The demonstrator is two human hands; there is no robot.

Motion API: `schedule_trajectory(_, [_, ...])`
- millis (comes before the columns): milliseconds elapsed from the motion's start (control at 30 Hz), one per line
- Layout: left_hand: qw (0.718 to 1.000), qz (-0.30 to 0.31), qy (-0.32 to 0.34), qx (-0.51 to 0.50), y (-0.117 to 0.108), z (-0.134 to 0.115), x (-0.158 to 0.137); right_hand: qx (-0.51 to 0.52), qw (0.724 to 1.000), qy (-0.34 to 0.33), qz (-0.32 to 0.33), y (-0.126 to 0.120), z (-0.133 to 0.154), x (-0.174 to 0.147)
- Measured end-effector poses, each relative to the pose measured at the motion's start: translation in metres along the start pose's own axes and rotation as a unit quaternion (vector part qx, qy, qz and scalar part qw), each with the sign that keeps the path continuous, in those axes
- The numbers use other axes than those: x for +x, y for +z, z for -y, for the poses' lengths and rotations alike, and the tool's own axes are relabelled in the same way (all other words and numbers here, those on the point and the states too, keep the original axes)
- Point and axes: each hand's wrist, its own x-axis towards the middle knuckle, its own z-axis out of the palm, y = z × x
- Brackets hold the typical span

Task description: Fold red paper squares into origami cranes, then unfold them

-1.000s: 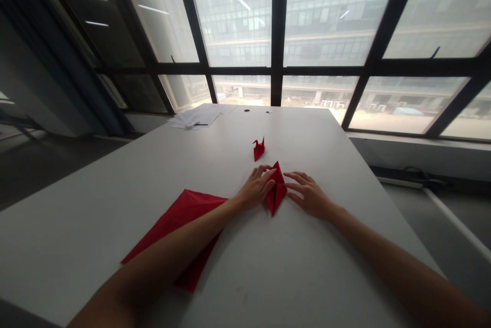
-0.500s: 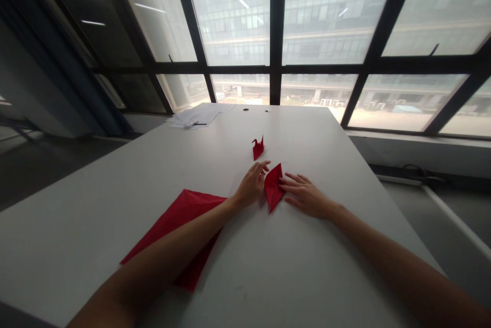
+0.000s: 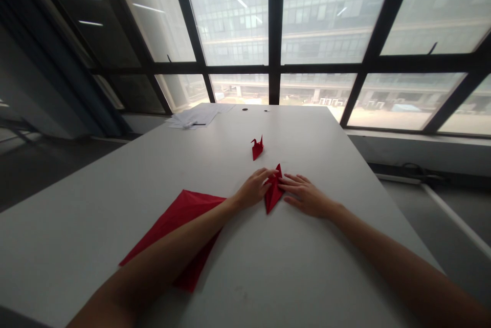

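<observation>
A folded red paper [image 3: 273, 198], narrow and diamond-shaped, lies on the table with one point toward me. My left hand [image 3: 253, 189] reaches over its left side, thumb and fingers curled onto the flap and covering part of it. On the other side, my right hand [image 3: 307, 196] rests flat with fingers stretched apart, its fingertips touching the paper's right edge. Just beyond stands a red origami crane [image 3: 258, 150], apart from both hands. Under my left forearm is a larger red paper sheet [image 3: 169, 220], partly hidden by the arm.
The white table [image 3: 291, 277] extends toward tall framed windows [image 3: 238, 16]. At its far left corner lie loose white papers [image 3: 197, 114] with a dark, thin object on them. A dark cable [image 3: 416, 172] sits by the wall on the right.
My left hand has moved right onto the folded paper, and its left flap now lies narrower with a crease showing. My right hand has stayed in place.
</observation>
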Motion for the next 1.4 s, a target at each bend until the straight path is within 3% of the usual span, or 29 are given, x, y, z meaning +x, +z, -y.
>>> schedule_trajectory(167, [0.991,-0.099,-0.086,0.000,0.001,0.011,0.003,-0.001,1.000,-0.001,-0.008,0.001,-0.001,0.000])
schedule_trajectory(233, [0.986,-0.096,-0.139,-0.003,0.002,0.018,0.003,-0.005,1.000,-0.002,-0.009,0.001,-0.001,0.000])
schedule_trajectory(300, [0.985,-0.054,-0.161,-0.016,0.002,0.023,0.004,-0.010,1.000,-0.004,-0.008,0.001,-0.001,0.000])
schedule_trajectory(367, [0.988,-0.020,-0.155,-0.022,0.002,0.025,0.005,-0.014,1.000,-0.007,-0.008,0.001,-0.001,0.000])
schedule_trajectory(567, [0.993,-0.006,-0.113,0.024,0.000,0.026,0.007,-0.018,1.000,-0.016,-0.008,-0.001,0.000,-0.001])
schedule_trajectory(767, [0.989,0.029,-0.143,-0.023,0.000,0.031,0.005,-0.018,0.999,-0.019,-0.028,-0.002,0.001,0.000])
schedule_trajectory(1000, [0.976,0.041,-0.141,-0.158,-0.008,0.028,0.006,-0.004,0.999,-0.020,-0.039,-0.005,0.004,0.001])
schedule_trajectory(1200, [0.982,0.002,-0.155,-0.110,0.000,0.034,0.007,0.018,0.998,-0.008,-0.061,-0.004,0.004,0.000])
schedule_trajectory(1400, [0.983,0.016,-0.145,-0.114,-0.001,0.033,0.008,0.042,0.996,-0.018,-0.074,-0.004,0.016,0.004])
